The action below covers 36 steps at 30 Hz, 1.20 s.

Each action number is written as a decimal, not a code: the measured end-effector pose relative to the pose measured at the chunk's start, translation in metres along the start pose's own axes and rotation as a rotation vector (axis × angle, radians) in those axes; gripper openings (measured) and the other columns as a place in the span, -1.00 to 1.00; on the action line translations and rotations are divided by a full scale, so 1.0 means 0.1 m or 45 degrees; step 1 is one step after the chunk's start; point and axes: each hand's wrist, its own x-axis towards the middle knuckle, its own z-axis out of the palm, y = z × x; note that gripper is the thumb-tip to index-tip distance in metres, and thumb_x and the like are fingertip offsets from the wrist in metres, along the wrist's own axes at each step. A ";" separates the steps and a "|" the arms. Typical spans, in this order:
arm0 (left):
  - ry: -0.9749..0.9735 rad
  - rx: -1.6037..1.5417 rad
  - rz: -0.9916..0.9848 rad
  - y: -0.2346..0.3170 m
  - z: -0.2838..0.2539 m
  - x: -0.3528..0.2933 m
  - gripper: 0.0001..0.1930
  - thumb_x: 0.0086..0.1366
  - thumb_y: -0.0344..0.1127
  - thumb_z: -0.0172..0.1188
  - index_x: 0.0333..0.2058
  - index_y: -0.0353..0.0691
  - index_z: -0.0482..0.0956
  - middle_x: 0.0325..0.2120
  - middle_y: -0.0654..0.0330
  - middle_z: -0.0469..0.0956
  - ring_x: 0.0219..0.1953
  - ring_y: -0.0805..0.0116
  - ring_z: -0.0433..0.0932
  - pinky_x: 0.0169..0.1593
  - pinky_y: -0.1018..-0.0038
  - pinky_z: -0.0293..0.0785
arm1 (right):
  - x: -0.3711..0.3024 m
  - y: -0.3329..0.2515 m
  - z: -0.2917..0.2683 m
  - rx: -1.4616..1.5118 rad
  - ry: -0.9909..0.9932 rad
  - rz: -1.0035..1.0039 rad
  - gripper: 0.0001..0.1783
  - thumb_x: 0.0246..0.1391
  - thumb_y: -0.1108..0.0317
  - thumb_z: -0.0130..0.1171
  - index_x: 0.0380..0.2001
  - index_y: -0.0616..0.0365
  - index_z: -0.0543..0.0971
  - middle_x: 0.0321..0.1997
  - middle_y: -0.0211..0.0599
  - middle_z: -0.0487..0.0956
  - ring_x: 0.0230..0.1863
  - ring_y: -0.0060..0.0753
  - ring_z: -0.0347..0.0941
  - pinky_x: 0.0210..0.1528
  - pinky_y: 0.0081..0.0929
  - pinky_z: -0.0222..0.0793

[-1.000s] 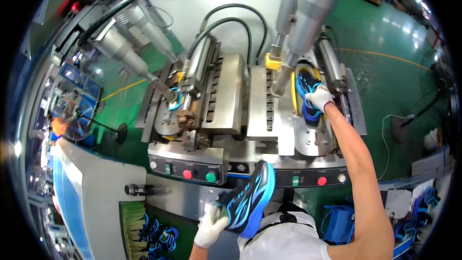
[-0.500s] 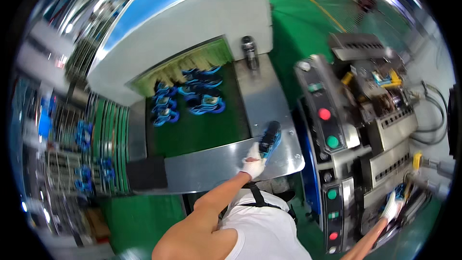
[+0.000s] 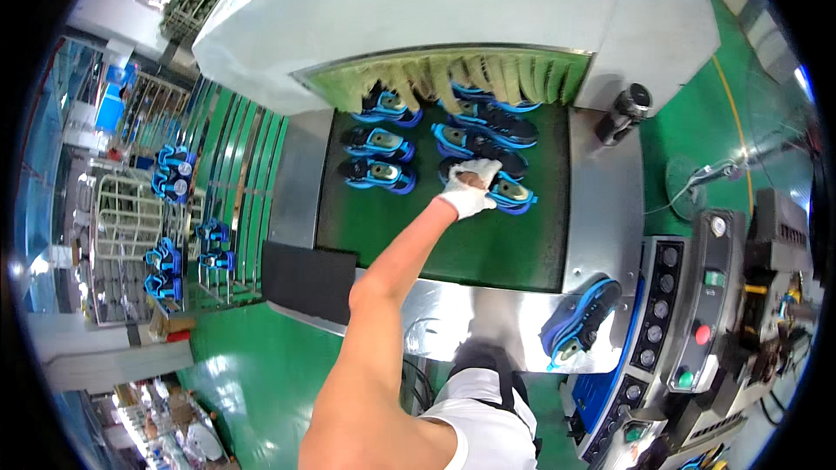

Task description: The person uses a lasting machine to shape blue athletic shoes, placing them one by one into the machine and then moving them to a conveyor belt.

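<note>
My left hand, in a white glove with bare fingertips, reaches over the green belt. Its fingers are closed round the middle of a black and blue sneaker, the nearest in the right-hand row. Behind it on the belt lie more sneakers of the same kind. Another row of sneakers lies to the left. A single sneaker stands on the metal ledge at the right front corner. My right hand shows only as a bit of white glove at the lower right, beside the machine panel; its fingers are hidden.
A pale machine housing with a bristle curtain spans the far side. A dark bottle stands at right. Control panels with buttons flank the right side. A rack with sneakers is at left; a black mat lies near it.
My left hand has left the sneaker on the front ledge and moved out over the belt to another sneaker. The view has swung right to left, and my right hand shows less.
</note>
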 end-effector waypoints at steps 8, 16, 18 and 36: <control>0.359 -0.185 0.267 -0.63 0.79 0.16 -0.44 -0.03 -0.24 0.49 -0.01 -0.09 0.51 0.02 0.06 0.53 0.13 -0.10 0.46 0.11 0.03 0.38 | 0.06 -0.74 0.01 0.335 -0.545 0.062 -0.03 -0.06 0.23 0.43 0.39 0.31 0.25 0.36 0.19 0.40 0.38 0.05 0.33 0.42 -0.20 0.22; -0.080 -0.193 0.799 0.94 0.13 -0.47 -0.47 -0.02 -0.30 0.38 -0.01 -0.22 0.52 -0.09 -0.01 0.55 -0.04 -0.12 0.52 0.11 0.02 0.44 | 0.80 -3.16 -0.47 0.661 -0.495 -0.949 0.00 -0.13 0.19 0.44 0.37 0.33 0.27 0.39 0.22 0.33 0.46 0.04 0.23 0.45 -0.22 0.18; -0.279 -0.012 1.117 1.70 -0.22 -0.62 -0.49 -0.05 -0.32 0.31 -0.05 -0.27 0.53 -0.12 -0.03 0.55 -0.05 -0.11 0.53 0.11 0.07 0.45 | 0.80 -3.22 -0.09 0.649 -0.275 -1.101 -0.17 -0.09 0.14 0.34 0.25 0.27 0.38 0.21 0.19 0.48 0.27 0.14 0.41 0.29 -0.19 0.36; 0.351 -0.582 1.408 5.43 -0.33 -0.65 -0.36 0.14 -0.47 0.45 0.21 -0.32 0.45 0.14 -0.05 0.52 0.15 -0.01 0.53 0.24 0.23 0.44 | -0.04 0.39 -1.10 3.108 -0.059 0.571 -0.21 -0.16 0.64 0.30 0.26 0.25 0.39 -0.25 -0.22 0.67 -0.63 -0.66 0.38 -0.67 -0.69 0.15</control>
